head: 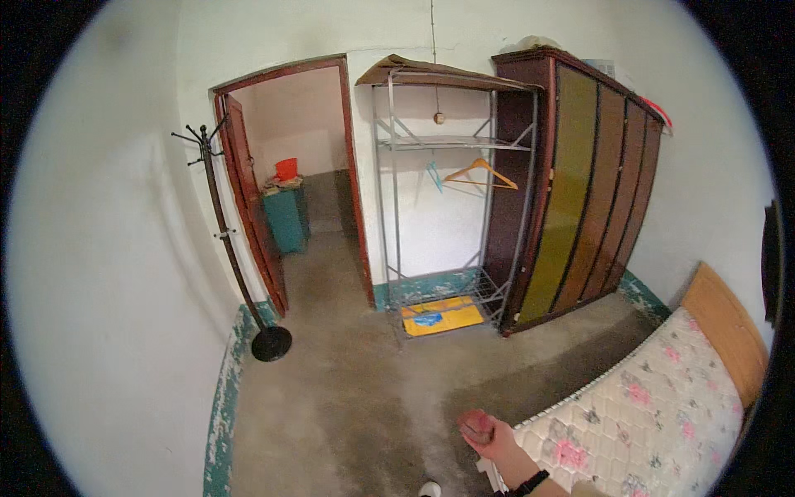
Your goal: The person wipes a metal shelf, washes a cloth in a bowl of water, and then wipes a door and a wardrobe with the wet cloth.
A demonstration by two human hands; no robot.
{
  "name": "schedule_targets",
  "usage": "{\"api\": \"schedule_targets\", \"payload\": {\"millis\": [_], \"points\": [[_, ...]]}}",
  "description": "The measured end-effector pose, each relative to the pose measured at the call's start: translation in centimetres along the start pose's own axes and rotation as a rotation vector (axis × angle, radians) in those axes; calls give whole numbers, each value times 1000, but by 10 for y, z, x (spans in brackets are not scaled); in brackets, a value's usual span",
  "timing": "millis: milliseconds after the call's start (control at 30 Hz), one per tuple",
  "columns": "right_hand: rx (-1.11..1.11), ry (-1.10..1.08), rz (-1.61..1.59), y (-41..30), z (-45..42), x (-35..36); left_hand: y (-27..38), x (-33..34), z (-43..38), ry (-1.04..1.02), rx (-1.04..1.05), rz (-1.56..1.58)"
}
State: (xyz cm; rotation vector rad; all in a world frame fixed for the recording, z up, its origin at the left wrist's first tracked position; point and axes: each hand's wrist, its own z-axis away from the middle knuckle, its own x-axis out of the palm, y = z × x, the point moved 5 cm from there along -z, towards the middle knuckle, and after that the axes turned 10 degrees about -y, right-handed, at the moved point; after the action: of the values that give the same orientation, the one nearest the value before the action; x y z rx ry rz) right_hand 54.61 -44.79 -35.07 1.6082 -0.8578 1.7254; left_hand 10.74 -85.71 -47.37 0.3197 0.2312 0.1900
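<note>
My right hand (pixel 479 433) reaches in from the bottom of the view, beside the near end of a floral quilted mattress (pixel 621 416). Its fingers look curled and are blurred, so I cannot tell whether anything is in them. A dark band (pixel 533 482) circles the wrist. My left hand is out of view. Ahead stands a grey metal garment rack (pixel 397 205) with a wooden hanger (pixel 481 173) and a light blue hanger (pixel 435 176) on it. On its low bottom level lies a yellow panel (pixel 456 315) with a blue patch.
A tall brown wardrobe (pixel 596 186) stands right of the rack. To the left are an open doorway with a red-brown door (pixel 248 205) and a black coat stand (pixel 227 248). Beyond the doorway, a red bucket (pixel 286 169) tops a teal cabinet (pixel 286 220). A wooden headboard (pixel 723 335) borders the mattress.
</note>
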Motion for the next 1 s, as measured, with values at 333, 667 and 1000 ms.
{"api": "schedule_targets", "payload": {"millis": [333, 667, 1000], "points": [[537, 491, 494, 56, -152, 112, 229, 87, -16, -143, 206, -112], [-366, 395, 84, -243, -156, 63, 523, 114, -32, -16, 216, -753], [-534, -17, -70, -354, -209, 0, 879, 333, -99, -253, 557, -1071]]}}
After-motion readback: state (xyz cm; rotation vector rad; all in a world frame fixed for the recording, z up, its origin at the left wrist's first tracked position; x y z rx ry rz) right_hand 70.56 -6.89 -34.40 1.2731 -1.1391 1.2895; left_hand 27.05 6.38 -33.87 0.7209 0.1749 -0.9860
